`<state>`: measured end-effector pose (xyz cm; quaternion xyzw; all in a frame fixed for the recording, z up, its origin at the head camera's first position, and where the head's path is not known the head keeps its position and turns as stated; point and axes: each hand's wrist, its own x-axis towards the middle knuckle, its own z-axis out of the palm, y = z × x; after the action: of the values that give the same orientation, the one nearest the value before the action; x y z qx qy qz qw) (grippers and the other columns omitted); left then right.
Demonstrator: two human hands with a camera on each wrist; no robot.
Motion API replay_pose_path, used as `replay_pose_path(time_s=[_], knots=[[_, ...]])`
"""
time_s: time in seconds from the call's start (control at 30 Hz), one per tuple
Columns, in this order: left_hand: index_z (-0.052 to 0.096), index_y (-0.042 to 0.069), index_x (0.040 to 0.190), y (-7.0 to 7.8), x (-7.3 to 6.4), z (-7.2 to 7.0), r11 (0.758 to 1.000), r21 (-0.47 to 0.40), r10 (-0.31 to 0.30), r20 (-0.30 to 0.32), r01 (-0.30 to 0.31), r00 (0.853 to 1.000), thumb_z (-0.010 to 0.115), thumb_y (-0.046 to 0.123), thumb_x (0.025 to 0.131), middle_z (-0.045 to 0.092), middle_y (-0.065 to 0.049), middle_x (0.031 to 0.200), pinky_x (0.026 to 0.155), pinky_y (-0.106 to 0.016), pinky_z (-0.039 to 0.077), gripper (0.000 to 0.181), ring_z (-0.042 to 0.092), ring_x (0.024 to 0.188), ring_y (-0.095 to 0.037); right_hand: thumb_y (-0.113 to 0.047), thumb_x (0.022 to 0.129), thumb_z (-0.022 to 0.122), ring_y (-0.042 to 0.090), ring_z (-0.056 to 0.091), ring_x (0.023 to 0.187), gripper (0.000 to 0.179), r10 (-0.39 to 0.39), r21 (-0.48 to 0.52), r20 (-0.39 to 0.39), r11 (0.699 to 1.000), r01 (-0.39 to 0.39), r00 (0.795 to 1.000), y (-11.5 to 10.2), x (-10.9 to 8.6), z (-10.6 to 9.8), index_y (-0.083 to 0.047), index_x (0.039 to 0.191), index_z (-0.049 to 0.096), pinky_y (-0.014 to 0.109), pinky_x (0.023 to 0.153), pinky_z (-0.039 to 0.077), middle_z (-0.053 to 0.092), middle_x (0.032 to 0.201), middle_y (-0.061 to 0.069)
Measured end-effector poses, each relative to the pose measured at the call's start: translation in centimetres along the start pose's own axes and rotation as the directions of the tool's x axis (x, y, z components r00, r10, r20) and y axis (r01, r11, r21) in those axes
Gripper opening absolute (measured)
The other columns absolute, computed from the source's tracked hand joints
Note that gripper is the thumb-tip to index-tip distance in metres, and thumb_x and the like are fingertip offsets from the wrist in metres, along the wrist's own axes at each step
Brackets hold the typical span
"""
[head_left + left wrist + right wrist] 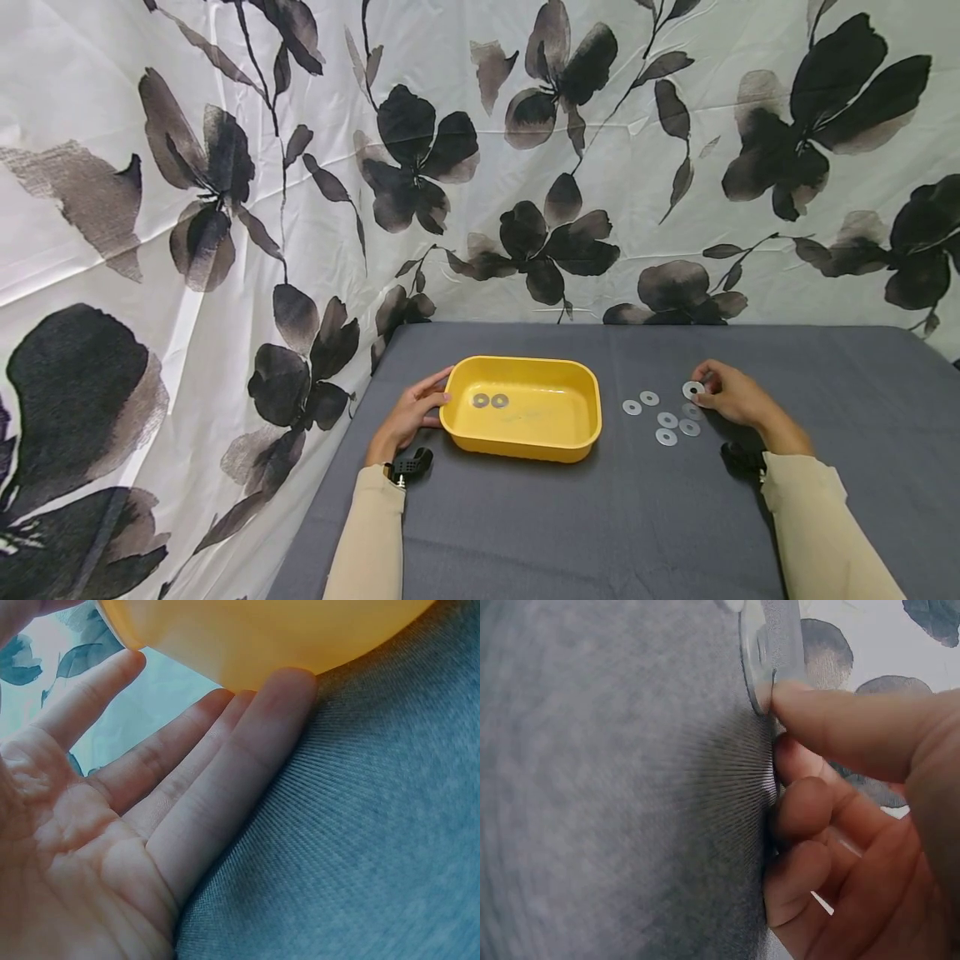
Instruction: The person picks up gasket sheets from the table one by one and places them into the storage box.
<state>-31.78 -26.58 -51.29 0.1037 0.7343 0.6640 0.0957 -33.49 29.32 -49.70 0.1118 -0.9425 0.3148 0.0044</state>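
left hand (411, 414): left of centre, fingers pretty straight against yellow tub (517, 447), prob steadying it; right hand (737, 398): centre right, pinching washer (686, 388) edge, easiest grip imo

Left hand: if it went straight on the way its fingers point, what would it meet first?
The yellow rounded-rectangular plastic-looking tray. The left hand has its fingertips apparently against the tray's left end, so there seems to be no gap to cross.
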Motion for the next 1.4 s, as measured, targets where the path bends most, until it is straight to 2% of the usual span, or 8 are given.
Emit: replay_pose_path(time_s=[0.17, 0.3, 0.63, 0.83, 1.07, 1.2, 1.4], knots=[[0.049, 0.026, 0.154, -0.1, 0.0, -0.1, 1.0, 0.001, 0.003, -0.004, -0.003, 1.0, 0.064, 0.018, 0.101, 0.056, -0.022, 0.146, 0.081, -0.039, 0.064, 0.056, 0.067, 0.115, -0.028, -0.009, 0.093, 0.07, 0.017, 0.048, 0.072, 0.035, 0.007, 0.016, 0.013, 1.0, -0.007, 1.0, 0.1, 0.1, 0.0, 0.004, 0.124, 0.059, 0.029, 0.063, 0.034, 0.054, 0.084, 0.006], [0.049, 0.027, 0.154, -0.1, 0.0, -0.1, 1.0, 0.007, 0.002, -0.003, -0.002, 1.0, 0.063, 0.018, 0.101, 0.056, -0.022, 0.146, 0.082, -0.04, 0.064, 0.055, 0.066, 0.116, -0.029, -0.008, 0.094, 0.068, 0.015, 0.05, 0.065, 0.034, 0.011, 0.037, 0.012, 0.999, -0.012, 1.0, 0.4, 0.0, 0.0, 0.005, 0.125, 0.063, 0.027, 0.057, 0.036, 0.055, 0.08, 0.005], [0.049, 0.028, 0.154, 0.0, -0.1, 0.1, 1.0, 0.021, -0.001, -0.005, 0.001, 1.0, 0.064, 0.02, 0.101, 0.056, -0.021, 0.147, 0.082, -0.04, 0.064, 0.056, 0.067, 0.113, -0.023, 0.001, 0.089, 0.073, 0.005, 0.051, 0.062, 0.043, -0.018, 0.167, -0.033, 0.986, 0.023, 0.999, 0.3, -0.1, 0.1, 0.014, 0.125, 0.055, 0.024, 0.053, 0.042, 0.059, 0.08, 0.005], [0.049, 0.027, 0.154, 0.0, -0.2, 0.1, 1.0, 0.014, -0.006, -0.003, 0.006, 1.0, 0.063, 0.02, 0.101, 0.056, -0.021, 0.147, 0.082, -0.04, 0.064, 0.055, 0.067, 0.113, -0.023, 0.002, 0.087, 0.075, 0.002, 0.054, 0.066, 0.047, -0.033, 0.236, -0.036, 0.971, 0.04, 0.999, -0.7, -0.1, 0.0, 0.016, 0.125, 0.053, 0.024, 0.055, 0.044, 0.068, 0.086, 0.011], [0.049, 0.027, 0.154, 0.1, -0.2, 0.0, 1.0, 0.005, -0.005, 0.001, 0.005, 1.0, 0.063, 0.018, 0.101, 0.056, -0.021, 0.146, 0.082, -0.04, 0.064, 0.055, 0.068, 0.11, -0.02, -0.005, 0.089, 0.076, 0.0, 0.057, 0.07, 0.048, -0.024, 0.243, -0.03, 0.97, 0.03, 0.999, -1.8, 0.2, 0.1, 0.013, 0.128, 0.054, 0.023, 0.058, 0.047, 0.07, 0.093, 0.013], [0.049, 0.027, 0.153, 0.0, -0.2, -0.1, 1.0, 0.004, -0.004, 0.005, 0.004, 1.0, 0.063, 0.018, 0.101, 0.057, -0.021, 0.146, 0.081, -0.04, 0.064, 0.055, 0.069, 0.109, -0.02, -0.007, 0.089, 0.078, 0.001, 0.06, 0.073, 0.047, -0.048, 0.257, -0.045, 0.965, 0.058, 0.998, -2.5, 0.2, 0.3, 0.011, 0.127, 0.057, 0.022, 0.062, 0.053, 0.07, 0.096, 0.016], [0.048, 0.027, 0.155, 0.1, -0.2, -0.1, 1.0, -0.001, -0.006, 0.008, 0.006, 1.0, 0.063, 0.018, 0.101, 0.055, -0.022, 0.147, 0.081, -0.039, 0.064, 0.057, 0.067, 0.112, -0.022, -0.008, 0.087, 0.08, 0.005, 0.057, 0.072, 0.041, -0.106, 0.227, -0.096, 0.966, 0.126, 0.99, -3.4, 0.3, 0.8, 0.008, 0.121, 0.063, 0.023, 0.061, 0.05, 0.066, 0.095, 0.016]])
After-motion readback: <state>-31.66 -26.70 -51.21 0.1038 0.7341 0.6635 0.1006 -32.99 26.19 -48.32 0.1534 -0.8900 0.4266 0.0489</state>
